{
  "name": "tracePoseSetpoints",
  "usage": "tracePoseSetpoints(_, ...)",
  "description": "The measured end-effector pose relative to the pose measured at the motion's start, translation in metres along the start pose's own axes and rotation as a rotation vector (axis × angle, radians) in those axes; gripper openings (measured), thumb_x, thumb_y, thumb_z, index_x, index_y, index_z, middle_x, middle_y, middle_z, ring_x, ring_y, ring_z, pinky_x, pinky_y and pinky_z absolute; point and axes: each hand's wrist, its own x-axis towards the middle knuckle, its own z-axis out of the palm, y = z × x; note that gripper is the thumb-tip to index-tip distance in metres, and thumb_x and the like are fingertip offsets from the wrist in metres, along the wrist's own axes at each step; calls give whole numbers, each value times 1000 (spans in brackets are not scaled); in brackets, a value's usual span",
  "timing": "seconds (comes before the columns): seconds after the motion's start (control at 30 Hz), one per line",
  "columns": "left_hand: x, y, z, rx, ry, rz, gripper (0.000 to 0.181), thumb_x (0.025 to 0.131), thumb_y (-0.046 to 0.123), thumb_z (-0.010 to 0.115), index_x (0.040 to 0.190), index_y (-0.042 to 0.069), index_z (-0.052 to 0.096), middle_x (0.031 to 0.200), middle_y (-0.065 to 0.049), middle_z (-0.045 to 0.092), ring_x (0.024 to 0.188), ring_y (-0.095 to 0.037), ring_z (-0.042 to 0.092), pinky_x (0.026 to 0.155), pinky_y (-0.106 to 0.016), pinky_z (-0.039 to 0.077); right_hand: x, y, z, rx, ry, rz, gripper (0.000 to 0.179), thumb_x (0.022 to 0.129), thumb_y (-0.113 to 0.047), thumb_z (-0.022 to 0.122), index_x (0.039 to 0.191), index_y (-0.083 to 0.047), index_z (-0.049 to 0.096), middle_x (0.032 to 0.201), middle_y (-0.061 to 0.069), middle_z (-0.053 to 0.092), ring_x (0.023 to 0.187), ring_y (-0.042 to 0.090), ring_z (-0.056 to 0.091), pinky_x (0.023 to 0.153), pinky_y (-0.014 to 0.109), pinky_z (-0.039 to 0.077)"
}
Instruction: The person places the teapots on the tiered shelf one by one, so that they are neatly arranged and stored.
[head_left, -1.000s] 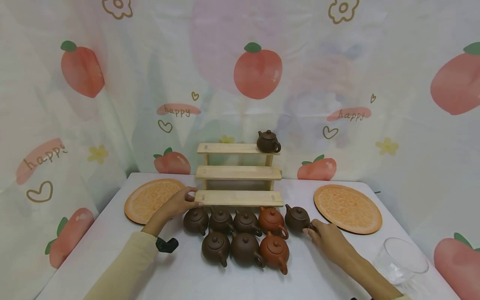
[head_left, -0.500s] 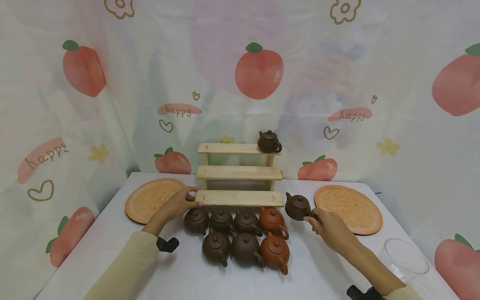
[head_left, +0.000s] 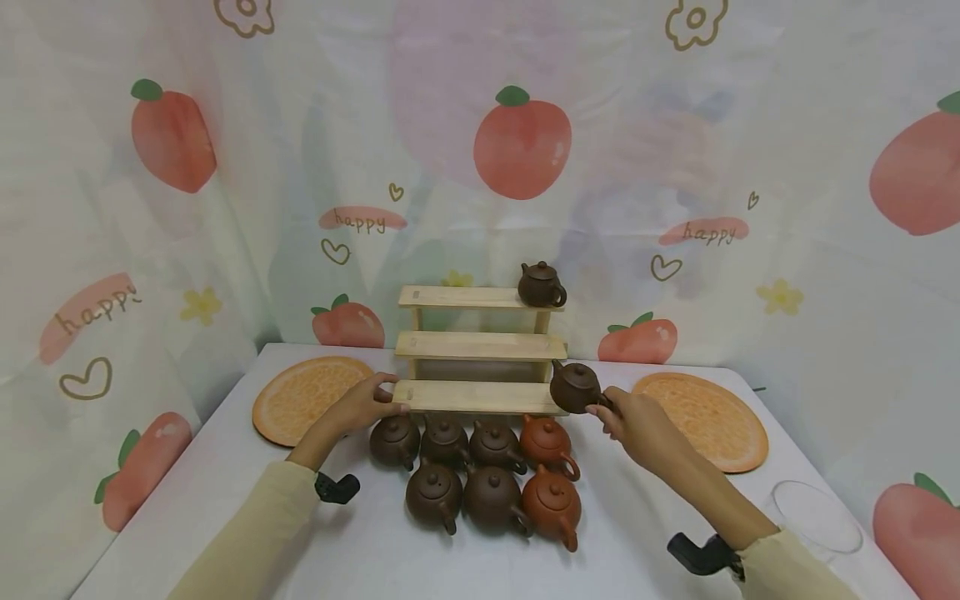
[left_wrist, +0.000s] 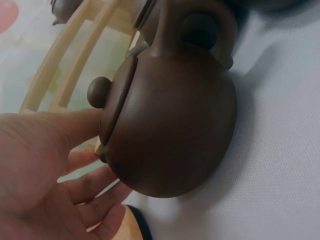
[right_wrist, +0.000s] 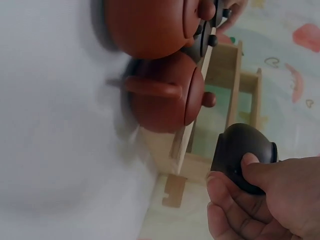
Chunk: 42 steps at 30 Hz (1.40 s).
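A three-tier wooden display rack (head_left: 480, 397) stands mid-table, a dark brown teapot (head_left: 542, 285) on its top tier at the right. My left hand (head_left: 363, 402) holds the left end of the lowest tier between thumb and fingers; in the left wrist view a dark teapot (left_wrist: 175, 125) partly hides the grip. Pinched by its handle, another dark brown teapot (head_left: 576, 387) hangs from my right hand (head_left: 637, 425) at the right end of the lowest tier, raised off the table. Two rows of teapots (head_left: 493, 498), brown and reddish, sit in front of the rack.
Round orange-patterned mats lie on both sides, the left mat (head_left: 300, 400) partly behind my left hand and the right mat (head_left: 720, 423) beyond my right wrist. A clear glass bowl (head_left: 817, 517) sits at the right. A printed curtain (head_left: 480, 242) closes off the back.
My right hand has lifted the dark teapot off the table and carried it up and leftward to the lowest tier's right end. The left hand has stayed at the rack.
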Motion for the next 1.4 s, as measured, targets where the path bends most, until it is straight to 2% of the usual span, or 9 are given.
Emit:
tracePoseSetpoints(0.23, 0, 2, -1, 15, 4, -14, 67, 99, 30, 77, 152, 2, 47, 131, -30, 67, 122, -43, 66, 101, -58, 52, 24, -15, 12, 39, -7, -38, 22, 105, -18, 67, 88, -7, 61, 65, -3, 61, 59, 10, 54, 54, 28, 43)
tracePoseSetpoints(0.47, 0, 1, 0, -2, 6, -13, 64, 99, 26, 76, 151, 1, 49, 131, -30, 67, 122, -42, 66, 102, -57, 52, 49, -30, 21, 48, 8, -79, 24, 106, -18, 66, 85, -7, 59, 65, 0, 63, 58, 11, 55, 57, 32, 44)
tracePoseSetpoints(0.67, 0, 1, -1, 18, 1, -20, 66, 99, 30, 77, 152, 3, 49, 131, -28, 67, 121, -42, 66, 101, -58, 52, 75, -45, 22, 41, -2, -76, 25, 107, -19, 64, 87, -6, 59, 69, 4, 64, 60, 15, 61, 58, 33, 46)
tracePoseSetpoints(0.9, 1, 1, -1, 14, -4, -16, 66, 99, 30, 77, 152, 3, 48, 132, -28, 67, 122, -42, 66, 102, -57, 52, 106, -63, 18, 25, 18, -79, 31, 108, -21, 64, 82, -6, 55, 64, 6, 50, 55, 19, 49, 58, 33, 40)
tracePoseSetpoints(1.03, 1, 0, 0, 18, -6, -24, 67, 99, 31, 77, 153, 4, 48, 133, -28, 67, 123, -42, 66, 102, -57, 52, 121, -69, 16, 18, 27, -68, 32, 108, -21, 64, 81, -5, 57, 66, 7, 57, 57, 20, 53, 60, 36, 44)
tracePoseSetpoints(1.2, 2, 0, -1, 19, -1, -23, 66, 99, 31, 77, 153, 4, 49, 131, -27, 69, 122, -41, 66, 102, -55, 52, 138, -74, 13, 17, 50, -51, 26, 109, -19, 61, 90, -1, 62, 75, 11, 68, 63, 23, 64, 63, 39, 52)
tracePoseSetpoints(1.4, 4, -1, -2, 22, 7, -20, 65, 98, 29, 78, 151, 4, 50, 128, -26, 70, 120, -39, 68, 101, -54, 53, 157, -81, 9, -3, 68, -28, 25, 110, -20, 60, 100, 3, 64, 75, 13, 62, 61, 24, 60, 60, 36, 45)
